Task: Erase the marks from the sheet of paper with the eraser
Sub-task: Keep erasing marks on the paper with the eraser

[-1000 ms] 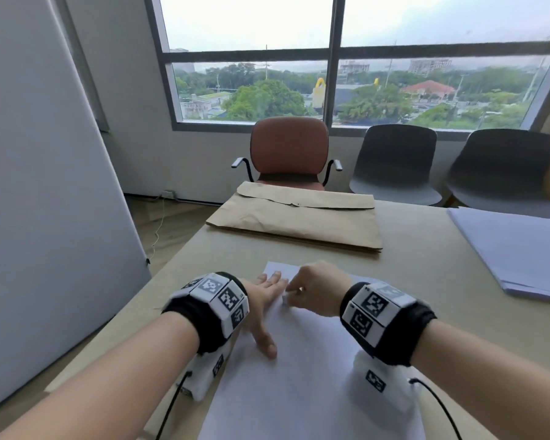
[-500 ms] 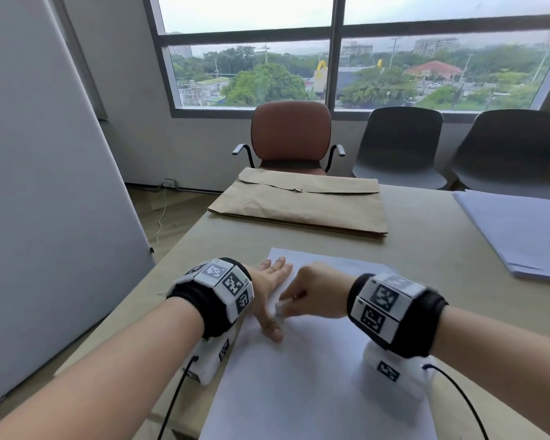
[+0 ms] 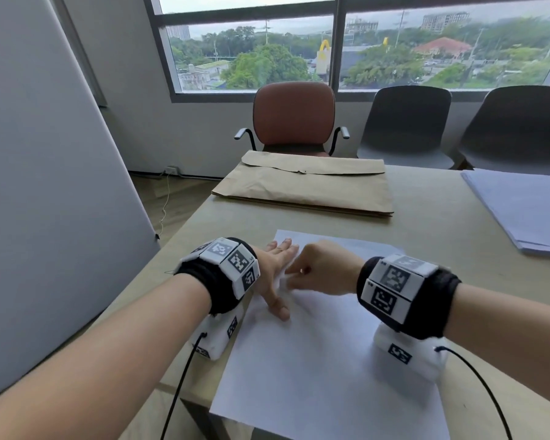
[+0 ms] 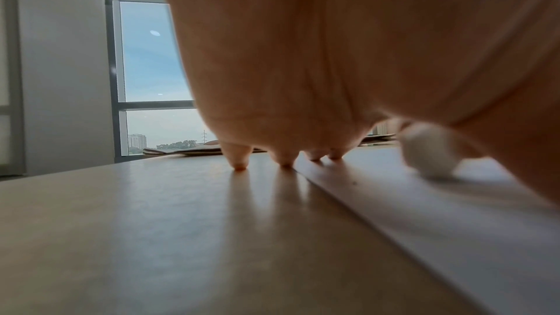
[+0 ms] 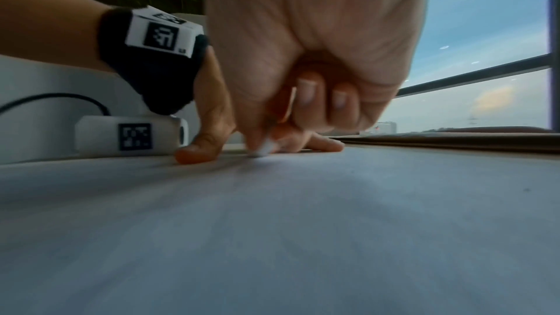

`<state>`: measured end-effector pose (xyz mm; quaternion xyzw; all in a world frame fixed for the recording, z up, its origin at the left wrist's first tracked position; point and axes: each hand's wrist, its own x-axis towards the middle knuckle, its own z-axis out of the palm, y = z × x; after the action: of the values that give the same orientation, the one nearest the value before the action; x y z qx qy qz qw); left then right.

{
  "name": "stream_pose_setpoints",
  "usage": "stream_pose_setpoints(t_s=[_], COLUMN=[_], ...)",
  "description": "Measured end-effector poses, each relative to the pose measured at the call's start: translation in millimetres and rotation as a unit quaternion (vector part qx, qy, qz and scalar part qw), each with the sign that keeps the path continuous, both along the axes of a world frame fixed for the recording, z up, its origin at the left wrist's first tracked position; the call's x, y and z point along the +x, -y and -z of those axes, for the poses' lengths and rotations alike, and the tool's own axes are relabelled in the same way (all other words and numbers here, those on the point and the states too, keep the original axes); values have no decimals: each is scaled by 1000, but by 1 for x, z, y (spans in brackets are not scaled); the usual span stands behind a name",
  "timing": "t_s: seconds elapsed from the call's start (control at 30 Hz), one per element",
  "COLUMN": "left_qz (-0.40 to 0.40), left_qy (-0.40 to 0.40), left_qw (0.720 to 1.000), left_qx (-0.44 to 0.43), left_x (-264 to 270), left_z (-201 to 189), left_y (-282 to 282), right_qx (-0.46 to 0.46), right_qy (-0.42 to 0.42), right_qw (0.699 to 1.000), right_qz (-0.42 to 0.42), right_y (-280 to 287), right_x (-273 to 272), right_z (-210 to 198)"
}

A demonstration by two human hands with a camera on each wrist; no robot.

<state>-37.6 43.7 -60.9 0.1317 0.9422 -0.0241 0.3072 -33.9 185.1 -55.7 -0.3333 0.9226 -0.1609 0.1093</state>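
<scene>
A white sheet of paper (image 3: 324,360) lies on the beige table (image 3: 426,223) in front of me. My left hand (image 3: 277,271) lies flat across the sheet's left edge, its fingers (image 4: 239,159) spread and its thumb (image 5: 197,150) pressing down. My right hand (image 3: 318,268) is curled into a fist beside it and pinches a small white eraser (image 5: 263,147), whose tip touches the paper (image 5: 303,224) near the upper left corner. The eraser (image 4: 430,152) looks blurred in the left wrist view. No marks show on the sheet from here.
A brown paper envelope (image 3: 305,185) lies further back on the table. A stack of pale blue sheets (image 3: 521,204) sits at the right edge. Behind the table stand a brown armchair (image 3: 294,115) and two dark chairs (image 3: 410,122). A grey partition (image 3: 45,169) stands left.
My right hand has rubbed the eraser from the sheet's top edge down and left, close to my left thumb. The left hand has stayed pressed on the paper.
</scene>
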Motion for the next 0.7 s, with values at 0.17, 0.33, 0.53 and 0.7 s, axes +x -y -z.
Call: stream_pose_setpoints(t_s=[0.17, 0.33, 0.53, 0.7], left_qz=[-3, 3, 4, 6], left_qy=[-5, -5, -4, 2], left_qw=[1000, 1000, 1000, 1000], left_qx=[10, -13, -15, -19], left_x=[-1, 2, 1, 1], left_z=[2, 0, 0, -1], left_y=[2, -1, 0, 0], right_qx=[32, 31, 28, 28], right_qy=[-39, -5, -3, 1], right_qw=[999, 999, 999, 999], right_qz=[-9, -32, -19, -21], right_y=[1, -3, -8, -10], right_x=[-3, 7, -2, 1], right_z=[-3, -4, -4, -2])
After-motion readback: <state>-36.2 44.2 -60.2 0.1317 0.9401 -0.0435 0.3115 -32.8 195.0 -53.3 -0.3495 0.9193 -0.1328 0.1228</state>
